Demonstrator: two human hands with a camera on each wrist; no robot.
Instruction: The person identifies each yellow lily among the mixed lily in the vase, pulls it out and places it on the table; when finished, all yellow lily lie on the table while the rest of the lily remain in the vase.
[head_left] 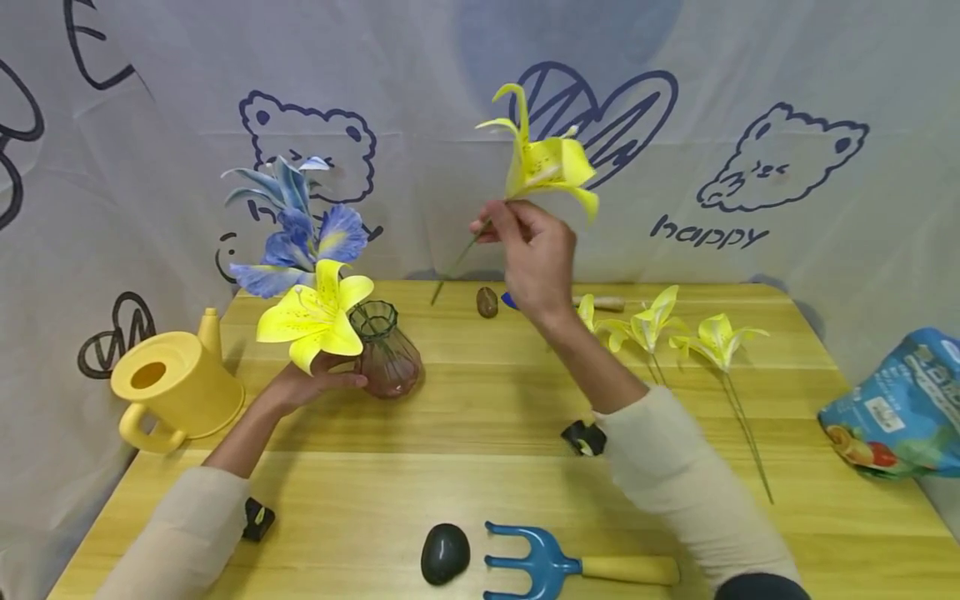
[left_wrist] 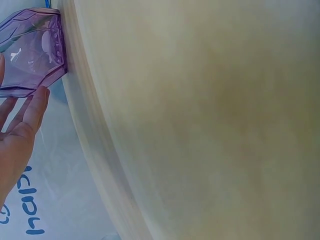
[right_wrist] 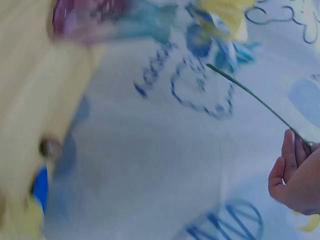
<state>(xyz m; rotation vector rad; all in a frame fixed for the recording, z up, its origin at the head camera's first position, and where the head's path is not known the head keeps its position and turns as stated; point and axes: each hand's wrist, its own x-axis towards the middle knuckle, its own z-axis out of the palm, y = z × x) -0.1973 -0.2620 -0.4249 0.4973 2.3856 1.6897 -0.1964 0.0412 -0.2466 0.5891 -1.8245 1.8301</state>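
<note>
A ribbed glass vase (head_left: pixel 390 358), pinkish below with a green rim, stands toward the table's left half. My left hand (head_left: pixel 311 385) holds it low at its left side, partly hidden by a bloom; in the left wrist view, that hand's fingers (left_wrist: pixel 35 110) touch the purple-looking vase (left_wrist: pixel 35 55). Out of the vase lean a yellow lily (head_left: pixel 315 317), a blue-purple iris (head_left: pixel 296 250) and a pale blue flower (head_left: pixel 281 183). Raised above the table's back edge, my right hand (head_left: pixel 536 250) pinches another yellow lily (head_left: pixel 551 162) below its bloom. Its bare green stem (right_wrist: pixel 255 97) points down-left toward the vase.
Several yellow lilies (head_left: pixel 718 342) lie at right. A yellow watering can (head_left: pixel 176 383) stands left, a blue bag (head_left: pixel 896 408) far right. A blue-pronged hand fork (head_left: pixel 543 562) and black stone (head_left: pixel 446 553) lie in front; a brown stone (head_left: pixel 487 302) sits at the back.
</note>
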